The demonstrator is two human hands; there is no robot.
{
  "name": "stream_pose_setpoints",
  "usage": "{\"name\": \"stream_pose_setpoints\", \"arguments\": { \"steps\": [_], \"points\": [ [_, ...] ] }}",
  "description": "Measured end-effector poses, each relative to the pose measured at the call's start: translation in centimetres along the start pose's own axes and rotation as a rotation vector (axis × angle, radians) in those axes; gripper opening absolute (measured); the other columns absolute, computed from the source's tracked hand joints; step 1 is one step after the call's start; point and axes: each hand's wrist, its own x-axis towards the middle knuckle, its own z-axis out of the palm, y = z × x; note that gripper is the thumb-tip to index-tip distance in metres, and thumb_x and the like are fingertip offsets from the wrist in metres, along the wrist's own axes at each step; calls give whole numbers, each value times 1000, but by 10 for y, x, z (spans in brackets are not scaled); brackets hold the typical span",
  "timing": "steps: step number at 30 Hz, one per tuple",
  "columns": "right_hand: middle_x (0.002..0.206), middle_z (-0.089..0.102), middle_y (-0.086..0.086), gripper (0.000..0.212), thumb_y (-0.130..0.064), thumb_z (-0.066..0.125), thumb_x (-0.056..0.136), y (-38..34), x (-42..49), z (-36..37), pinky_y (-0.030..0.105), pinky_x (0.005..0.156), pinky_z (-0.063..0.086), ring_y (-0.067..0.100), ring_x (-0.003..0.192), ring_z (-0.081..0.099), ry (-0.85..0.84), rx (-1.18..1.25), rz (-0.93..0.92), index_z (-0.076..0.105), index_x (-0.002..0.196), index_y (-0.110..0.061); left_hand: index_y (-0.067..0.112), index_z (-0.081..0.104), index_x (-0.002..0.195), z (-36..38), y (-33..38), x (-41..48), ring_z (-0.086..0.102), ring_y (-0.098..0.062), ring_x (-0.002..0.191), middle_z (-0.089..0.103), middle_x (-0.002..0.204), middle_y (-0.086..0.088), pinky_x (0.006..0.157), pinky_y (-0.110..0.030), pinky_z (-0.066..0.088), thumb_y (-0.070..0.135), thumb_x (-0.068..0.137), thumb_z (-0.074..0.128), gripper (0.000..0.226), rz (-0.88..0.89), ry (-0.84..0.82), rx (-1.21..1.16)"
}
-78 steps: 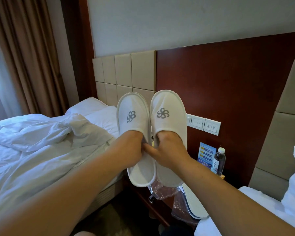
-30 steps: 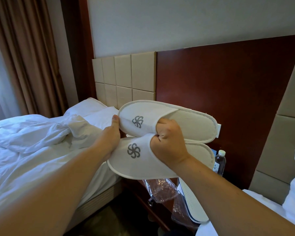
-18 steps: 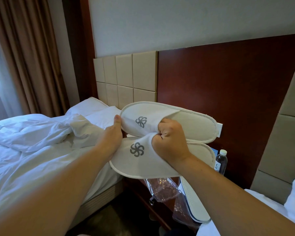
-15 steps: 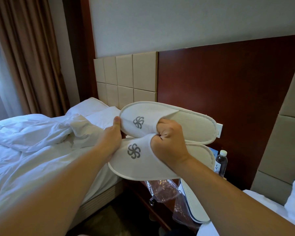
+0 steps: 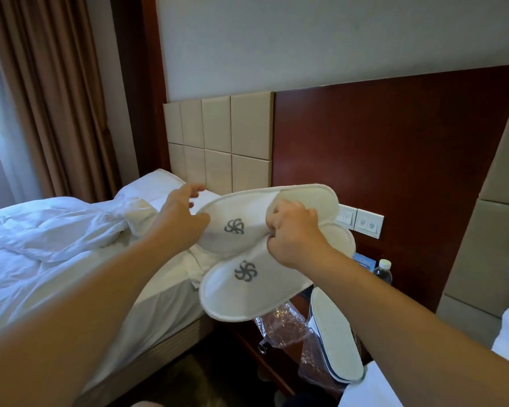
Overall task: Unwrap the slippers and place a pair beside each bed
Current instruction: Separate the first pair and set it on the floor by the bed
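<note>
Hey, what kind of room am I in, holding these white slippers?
Most likely a twin hotel room. There are two beds in white linen, the left bed and the right bed. The white slippers carry a matching embroidered logo, and a wall switch panel sits above a water bottle.

The left forearm (image 5: 100, 289) and the right forearm (image 5: 394, 312), both bare, stretch forward and converge toward the middle of the view. The left hand (image 5: 180, 215) is loose, its back to the camera, fingers (image 5: 193, 190) spread and lightly bent, holding nothing; whether its thumb side touches the slippers (image 5: 247, 292) cannot be told. The right hand (image 5: 294, 230) is knuckles-up, fingers curled tight, pinching both slippers where they overlap.
</note>
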Motion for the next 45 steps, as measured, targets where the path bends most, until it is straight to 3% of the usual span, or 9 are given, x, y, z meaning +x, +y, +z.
{"name": "stream_pose_setpoints", "arguments": {
  "steps": [7, 13, 19, 23, 28, 33, 35, 39, 45],
  "points": [
    [59, 47, -9, 17, -15, 57, 85, -24, 5, -7, 31, 59, 39, 20, 61, 52, -95, -176, -119, 71, 77, -22, 50, 35, 146, -27, 63, -22, 10, -9, 151, 25, 162, 18, 119, -41, 10, 41, 72, 73, 83, 683, -379, 464],
    [85, 44, -6, 19, -19, 62, 87, -49, 13, -15, 34, 62, 40, 20, 75, 51, -195, -236, -268, 67, 103, -25, 47, 34, 146, -44, 66, -21, 34, -8, 126, 53, 140, 14, 105, -28, 20, 68, 58, 83, 103, 655, -438, 666],
    [87, 53, -5, 19, -21, 52, 90, -77, 19, -22, 30, 60, 37, 18, 76, 51, -281, -197, -303, 64, 96, -34, 46, 41, 140, -70, 55, -28, 40, -12, 107, 58, 110, 15, 100, -34, 34, 77, 59, 74, 93, 599, -359, 860],
    [90, 57, -4, 21, -25, 41, 90, -101, 26, -21, 32, 67, 40, 22, 85, 54, -408, -56, -204, 59, 90, -34, 36, 67, 97, -99, 44, -35, 51, -16, 106, 65, 97, 15, 109, -40, 29, 75, 76, 58, 45, 642, -386, 1104],
    [95, 56, -10, 49, -59, 57, 70, -137, 27, -18, 29, 65, 42, 15, 86, 54, -433, 124, -217, 59, 106, -28, 37, 50, 69, -132, 24, -50, 60, -16, 104, 59, 87, 16, 120, -43, 16, 65, 87, 55, 34, 600, -412, 1094],
    [137, 48, 0, 92, -10, 78, 70, -163, 28, 2, 23, 77, 38, 20, 114, 51, -486, 62, -333, 30, 146, -33, 37, 67, 102, -169, -1, -64, 57, -16, 93, 70, 93, 9, 109, -36, 29, 67, 85, 59, 35, 536, -334, 1076],
    [146, 43, -1, 106, -4, 74, 75, -169, 31, 8, 23, 76, 39, 18, 113, 50, -502, 75, -326, 12, 150, -45, 42, 63, 90, -180, -14, -71, 53, -18, 84, 67, 84, 8, 98, -33, 34, 64, 85, 61, 22, 543, -300, 1015],
    [143, 46, -6, 117, 3, 67, 77, -179, 40, 22, 18, 61, 45, 16, 99, 56, -507, 135, -354, -4, 142, -64, 33, 33, 62, -191, -35, -84, 52, -21, 74, 49, 66, 8, 63, -22, 31, 55, 86, 66, 46, 464, -286, 927],
    [137, 50, -13, 118, 5, 64, 79, -193, 54, 49, 16, 54, 47, 8, 84, 58, -475, 225, -473, -5, 137, -71, 29, 51, 74, -203, -55, -102, 57, -20, 79, 58, 79, 6, 69, -36, 51, 54, 85, 67, 31, 210, -290, 846]
  ]
}}
